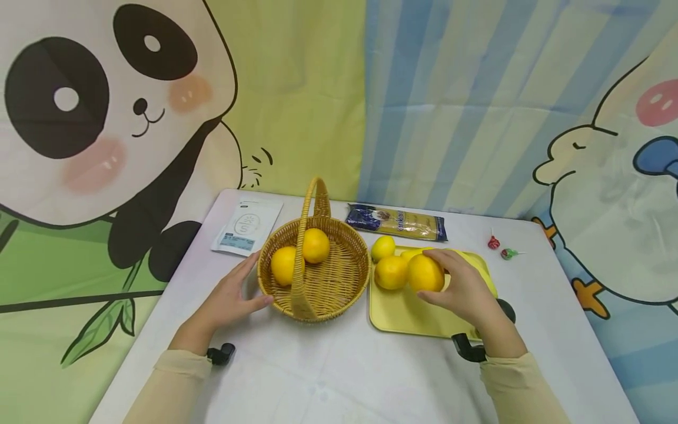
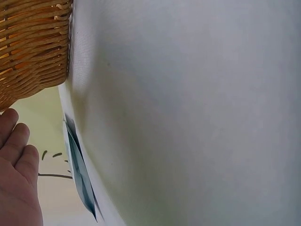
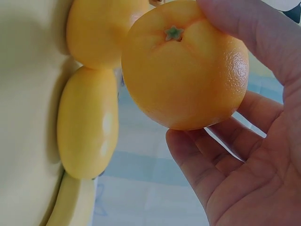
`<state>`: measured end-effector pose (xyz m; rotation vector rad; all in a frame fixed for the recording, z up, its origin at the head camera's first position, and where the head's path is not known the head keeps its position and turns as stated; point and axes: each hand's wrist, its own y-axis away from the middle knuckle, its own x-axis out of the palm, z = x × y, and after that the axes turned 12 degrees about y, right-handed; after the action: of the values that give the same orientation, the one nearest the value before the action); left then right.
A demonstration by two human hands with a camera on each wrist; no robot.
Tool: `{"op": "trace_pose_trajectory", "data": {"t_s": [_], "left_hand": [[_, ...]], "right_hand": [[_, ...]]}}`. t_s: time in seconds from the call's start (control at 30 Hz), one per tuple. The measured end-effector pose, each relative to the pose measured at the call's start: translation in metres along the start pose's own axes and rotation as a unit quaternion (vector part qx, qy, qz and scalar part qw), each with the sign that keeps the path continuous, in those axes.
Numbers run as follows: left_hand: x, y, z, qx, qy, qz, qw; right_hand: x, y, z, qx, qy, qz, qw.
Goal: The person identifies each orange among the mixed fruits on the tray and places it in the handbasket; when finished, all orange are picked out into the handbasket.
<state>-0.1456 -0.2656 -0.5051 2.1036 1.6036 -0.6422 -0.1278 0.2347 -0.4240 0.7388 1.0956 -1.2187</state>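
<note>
Right grip holds one orange, left grip wide beside one basket holding two.

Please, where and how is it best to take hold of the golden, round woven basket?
I would grip its golden, arched woven handle at the crown, coming from above: it stands upright across the opening of the golden, round woven basket, higher than the rim, and nothing touches its top.
</note>
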Motion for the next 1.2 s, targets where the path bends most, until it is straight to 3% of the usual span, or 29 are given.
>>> {"op": "trace_pose_trajectory", "data": {"t_s": [0.3, 0.77, 1.2], "left_hand": [[-0.001, -0.001, -0.006, -0.011, -0.001, 0.003, 0.9999], [-0.001, 0.000, -0.004, -0.005, -0.004, -0.002, 1.0000], [0.001, 0.001, -0.003, 0.001, 0.000, -0.004, 1.0000]], "right_hand": [[-0.005, -0.009, 0.010, -0.015, -0.005, -0.001, 1.000], [-0.011, -0.028, 0.028, -0.058, -0.018, -0.018, 0.998], [-0.014, -0.043, 0.046, -0.071, -0.019, -0.009, 0.997]]}}
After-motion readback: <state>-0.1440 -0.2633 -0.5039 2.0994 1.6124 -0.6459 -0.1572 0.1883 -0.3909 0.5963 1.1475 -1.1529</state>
